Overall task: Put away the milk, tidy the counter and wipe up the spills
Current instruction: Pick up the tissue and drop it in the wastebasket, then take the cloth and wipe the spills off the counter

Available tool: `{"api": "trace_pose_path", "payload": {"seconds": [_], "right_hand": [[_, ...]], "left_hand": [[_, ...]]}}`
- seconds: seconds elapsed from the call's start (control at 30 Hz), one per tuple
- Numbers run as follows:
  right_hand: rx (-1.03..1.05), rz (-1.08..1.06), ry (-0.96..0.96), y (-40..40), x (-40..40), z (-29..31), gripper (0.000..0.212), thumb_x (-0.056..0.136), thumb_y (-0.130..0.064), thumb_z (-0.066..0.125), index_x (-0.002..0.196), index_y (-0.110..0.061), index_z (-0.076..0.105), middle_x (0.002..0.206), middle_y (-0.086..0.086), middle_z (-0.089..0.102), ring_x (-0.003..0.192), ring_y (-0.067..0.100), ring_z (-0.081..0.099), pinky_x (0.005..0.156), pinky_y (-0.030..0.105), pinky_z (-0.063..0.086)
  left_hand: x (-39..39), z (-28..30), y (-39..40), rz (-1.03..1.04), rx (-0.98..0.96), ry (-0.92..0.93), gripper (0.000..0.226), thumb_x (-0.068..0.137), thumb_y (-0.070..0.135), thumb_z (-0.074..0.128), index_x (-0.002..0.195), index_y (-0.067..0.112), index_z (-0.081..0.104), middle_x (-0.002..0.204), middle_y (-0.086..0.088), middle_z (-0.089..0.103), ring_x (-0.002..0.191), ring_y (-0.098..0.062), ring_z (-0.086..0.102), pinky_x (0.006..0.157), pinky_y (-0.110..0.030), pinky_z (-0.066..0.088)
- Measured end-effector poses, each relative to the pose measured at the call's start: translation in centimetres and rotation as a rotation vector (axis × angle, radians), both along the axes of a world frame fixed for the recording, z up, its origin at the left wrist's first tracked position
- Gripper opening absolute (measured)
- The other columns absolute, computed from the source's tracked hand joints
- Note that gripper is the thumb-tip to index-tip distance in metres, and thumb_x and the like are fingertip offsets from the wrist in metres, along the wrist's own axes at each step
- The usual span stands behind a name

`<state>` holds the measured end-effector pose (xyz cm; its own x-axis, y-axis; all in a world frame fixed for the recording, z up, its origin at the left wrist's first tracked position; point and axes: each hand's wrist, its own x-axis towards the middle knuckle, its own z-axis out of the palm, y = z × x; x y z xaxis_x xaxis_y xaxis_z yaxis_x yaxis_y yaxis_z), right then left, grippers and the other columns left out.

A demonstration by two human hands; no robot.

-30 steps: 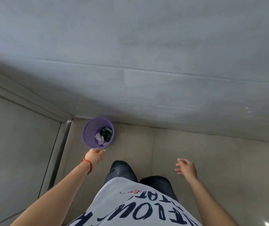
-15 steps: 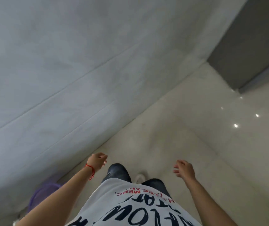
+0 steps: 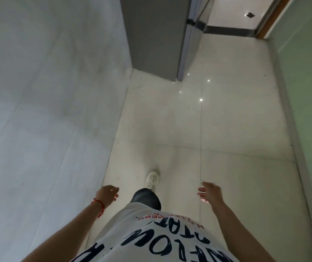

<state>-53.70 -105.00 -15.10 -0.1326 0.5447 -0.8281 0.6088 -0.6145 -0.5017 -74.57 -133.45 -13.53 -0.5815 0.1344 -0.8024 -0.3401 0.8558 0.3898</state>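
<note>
You are holding both your left hand and right hand empty, fingers loosely spread, over the floor.

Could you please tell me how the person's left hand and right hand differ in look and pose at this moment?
The left hand has a red string bracelet at its wrist; the right hand has a bare wrist. The left hand's fingers hang loosely curled toward the dark trouser leg, while the right hand's fingers are more spread. The left hand is beside the pale grey wall; the right is over the glossy cream floor tiles. Both hold nothing.
</note>
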Motion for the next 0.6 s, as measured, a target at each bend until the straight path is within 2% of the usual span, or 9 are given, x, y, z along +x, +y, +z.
{"api": "trace_pose_path", "payload": {"seconds": [0.2,0.33,0.4,0.53,0.6], "right_hand": [[0.157,-0.079,-0.013,7.3,-6.3,0.8,0.013,0.090,-0.013,0.052,0.095,-0.004,0.061,0.074,0.010,0.065,0.061,0.025,0.061,0.057,0.030,0.049],[0.199,-0.093,-0.087,12.0,-7.6,0.3,0.014,0.091,-0.014,0.051,0.097,-0.006,0.061,0.073,0.005,0.065,0.063,0.026,0.062,0.070,0.040,0.053],[0.198,-0.141,-0.109,13.9,-7.6,-0.1,0.015,0.091,-0.015,0.051,0.098,-0.006,0.061,0.073,0.004,0.065,0.065,0.027,0.064,0.074,0.042,0.053],[0.147,-0.277,-0.122,18.7,-7.6,-1.3,0.016,0.092,-0.014,0.051,0.100,-0.004,0.061,0.074,0.008,0.066,0.063,0.028,0.062,0.061,0.033,0.050],[0.129,-0.320,-0.117,21.9,-7.9,-1.7,0.015,0.092,-0.012,0.051,0.099,-0.003,0.061,0.074,0.009,0.065,0.061,0.027,0.061,0.058,0.030,0.047]], "left_hand": [[-10.2,0.7,9.2,-0.094,-0.035,-0.050,0.020,0.092,0.013,0.050,0.073,0.010,0.055,0.065,-0.002,0.060,0.059,-0.014,0.056,0.049,-0.021,0.045],[-16.6,0.9,18.9,-0.226,-0.004,-0.042,0.014,0.093,0.016,0.048,0.087,0.005,0.056,0.082,-0.009,0.065,0.062,-0.013,0.056,0.049,-0.018,0.047],[-18.7,0.9,24.5,-0.229,0.049,-0.070,0.015,0.092,0.017,0.049,0.088,0.004,0.057,0.075,-0.008,0.065,0.062,-0.017,0.057,0.055,-0.026,0.045],[-21.8,0.9,36.8,-0.258,0.135,-0.116,0.018,0.092,0.017,0.051,0.076,0.011,0.057,0.070,-0.005,0.061,0.062,-0.018,0.054,0.057,-0.026,0.040],[-22.9,0.7,42.6,-0.266,0.167,-0.118,0.015,0.091,0.017,0.051,0.081,0.009,0.058,0.069,-0.005,0.060,0.061,-0.018,0.053,0.055,-0.025,0.037]]}}
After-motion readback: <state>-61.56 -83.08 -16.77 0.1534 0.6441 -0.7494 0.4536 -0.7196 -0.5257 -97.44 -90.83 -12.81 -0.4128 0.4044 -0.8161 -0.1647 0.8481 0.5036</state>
